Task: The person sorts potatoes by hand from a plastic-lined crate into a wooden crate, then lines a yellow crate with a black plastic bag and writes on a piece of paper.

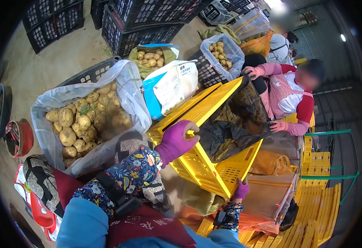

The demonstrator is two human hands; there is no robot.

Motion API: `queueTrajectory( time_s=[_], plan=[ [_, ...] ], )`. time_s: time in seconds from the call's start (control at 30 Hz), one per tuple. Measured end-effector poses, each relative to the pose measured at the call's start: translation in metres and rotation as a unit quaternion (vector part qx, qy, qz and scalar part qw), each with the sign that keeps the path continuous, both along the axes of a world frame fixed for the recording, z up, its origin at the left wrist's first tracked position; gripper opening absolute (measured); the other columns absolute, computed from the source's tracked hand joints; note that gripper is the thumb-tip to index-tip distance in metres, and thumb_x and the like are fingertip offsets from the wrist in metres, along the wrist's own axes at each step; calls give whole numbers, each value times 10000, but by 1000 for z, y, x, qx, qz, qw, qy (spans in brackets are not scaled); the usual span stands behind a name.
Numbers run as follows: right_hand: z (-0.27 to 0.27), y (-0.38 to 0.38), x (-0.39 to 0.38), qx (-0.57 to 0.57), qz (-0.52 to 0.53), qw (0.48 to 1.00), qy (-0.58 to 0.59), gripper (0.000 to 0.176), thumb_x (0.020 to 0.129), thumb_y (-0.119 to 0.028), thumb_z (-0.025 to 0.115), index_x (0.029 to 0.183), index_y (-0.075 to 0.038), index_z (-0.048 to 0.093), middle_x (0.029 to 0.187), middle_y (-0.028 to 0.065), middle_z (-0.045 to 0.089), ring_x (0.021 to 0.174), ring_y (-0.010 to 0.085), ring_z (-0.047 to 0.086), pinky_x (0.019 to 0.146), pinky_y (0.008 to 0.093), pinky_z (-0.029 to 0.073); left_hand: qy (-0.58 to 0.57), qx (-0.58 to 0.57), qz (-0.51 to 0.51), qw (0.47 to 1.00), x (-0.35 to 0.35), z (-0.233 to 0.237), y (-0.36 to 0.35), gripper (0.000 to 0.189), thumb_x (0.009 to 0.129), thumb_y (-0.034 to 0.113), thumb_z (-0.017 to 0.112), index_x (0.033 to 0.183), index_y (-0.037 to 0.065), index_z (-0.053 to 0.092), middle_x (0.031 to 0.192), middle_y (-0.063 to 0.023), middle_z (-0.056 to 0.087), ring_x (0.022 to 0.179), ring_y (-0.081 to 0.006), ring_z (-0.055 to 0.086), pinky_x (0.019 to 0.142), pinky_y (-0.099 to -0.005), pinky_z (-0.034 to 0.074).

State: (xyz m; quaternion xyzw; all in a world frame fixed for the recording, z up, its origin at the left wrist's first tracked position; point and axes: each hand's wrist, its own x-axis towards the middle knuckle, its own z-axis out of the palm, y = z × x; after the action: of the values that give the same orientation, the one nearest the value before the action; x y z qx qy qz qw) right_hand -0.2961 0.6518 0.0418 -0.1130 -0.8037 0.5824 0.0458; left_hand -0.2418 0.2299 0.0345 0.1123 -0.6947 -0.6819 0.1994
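A yellow plastic crate (197,163) is tipped on its side, with a dark plastic bag (238,120) spilling out of its mouth. My left hand (174,141), in a purple glove, grips the crate's upper rim. My right hand (241,190), also purple-gloved, holds the crate's lower edge. Across the crate a co-worker in a pink checked apron (286,93) holds the dark bag with two pink-gloved hands, one hand (253,72) at the top and the other hand (278,126) lower down.
A large clear bag of potatoes (86,120) sits in a black crate to the left. Two smaller potato bags (150,58) (220,53) and stacked black crates (148,20) lie beyond. A white-and-blue sack (174,84) leans nearby. Yellow crates (313,202) and an orange bag (270,163) lie to the right.
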Motion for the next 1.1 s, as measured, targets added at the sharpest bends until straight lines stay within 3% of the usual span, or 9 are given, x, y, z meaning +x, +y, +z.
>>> queueTrajectory(
  time_s=[0.17, 0.67, 0.77, 0.8, 0.87, 0.93, 1.0, 1.03, 1.1],
  plan=[
    [-13, 17, -7, 44, 16, 999, -9, 359, 862, 29, 561, 1221, 49, 559, 1051, 125, 656, 860, 215, 650, 764, 321, 536, -146, -188, 106, 965, -30, -34, 29, 465, 774, 341, 709, 1113, 40, 606, 1028, -157, 651, 908, -336, 648, 794, -423, 516],
    [-30, 5, -17, 16, 36, 999, 15, 361, 856, -14, 572, 1214, 35, 560, 1019, 97, 662, 855, 169, 625, 754, 288, 502, -175, -94, 31, 979, -48, -35, -10, 437, 801, 312, 596, 1187, 112, 637, 1045, -182, 672, 971, -355, 639, 881, -440, 492],
    [-38, 15, -25, 198, 33, 979, 16, 405, 855, -48, 584, 1248, 38, 533, 1066, 131, 662, 928, 247, 636, 813, 340, 508, -164, -81, 25, 983, -53, -48, -9, 451, 823, 329, 601, 1211, 99, 611, 1040, -191, 668, 981, -354, 636, 874, -431, 495],
    [-36, 3, -22, 315, -9, 948, 49, 482, 847, -102, 622, 1294, 27, 498, 1133, 195, 640, 1017, 349, 622, 879, 407, 496, -173, -67, 17, 982, -52, -45, -9, 452, 828, 330, 606, 1214, 95, 607, 1048, -195, 665, 989, -352, 635, 872, -424, 496],
    [5, -43, -22, 626, 18, 756, 191, 577, 828, -192, 668, 1327, 19, 469, 1182, 252, 604, 1083, 396, 590, 927, 433, 476, -135, -48, 32, 989, -55, -54, -8, 450, 842, 327, 640, 1211, 72, 597, 1034, -199, 667, 976, -349, 641, 844, -406, 507],
    [63, -102, -32, 640, 122, 682, 333, 640, 800, -284, 707, 1327, -1, 480, 1176, 254, 608, 1090, 389, 591, 936, 423, 471, -86, -45, 83, 992, -54, -64, -3, 436, 846, 299, 655, 1199, 50, 596, 985, -181, 674, 914, -331, 653, 806, -399, 511],
    [27, -100, -75, 442, 269, 850, 97, 655, 790, -394, 717, 1303, -37, 520, 1178, 225, 621, 1098, 380, 594, 933, 412, 469, -54, 20, 66, 996, -47, -47, 0, 384, 860, 228, 657, 1166, 5, 594, 886, -147, 669, 773, -272, 651, 717, -363, 511],
    [20, -108, -87, 390, 285, 870, -98, 665, 782, -495, 707, 1272, -70, 559, 1182, 194, 632, 1108, 371, 595, 928, 405, 470, -49, 17, 47, 998, -46, -44, 1, 372, 862, 213, 655, 1161, 1, 594, 874, -147, 664, 748, -259, 642, 699, -355, 508],
    [2, -124, -113, 555, 336, 746, -152, 641, 796, -510, 688, 1261, -82, 581, 1173, 172, 642, 1098, 346, 608, 911, 380, 479, -31, 16, 21, 999, -46, -39, -5, 348, 864, 183, 650, 1151, -7, 594, 848, -146, 654, 700, -234, 626, 663, -339, 502]
  ],
)
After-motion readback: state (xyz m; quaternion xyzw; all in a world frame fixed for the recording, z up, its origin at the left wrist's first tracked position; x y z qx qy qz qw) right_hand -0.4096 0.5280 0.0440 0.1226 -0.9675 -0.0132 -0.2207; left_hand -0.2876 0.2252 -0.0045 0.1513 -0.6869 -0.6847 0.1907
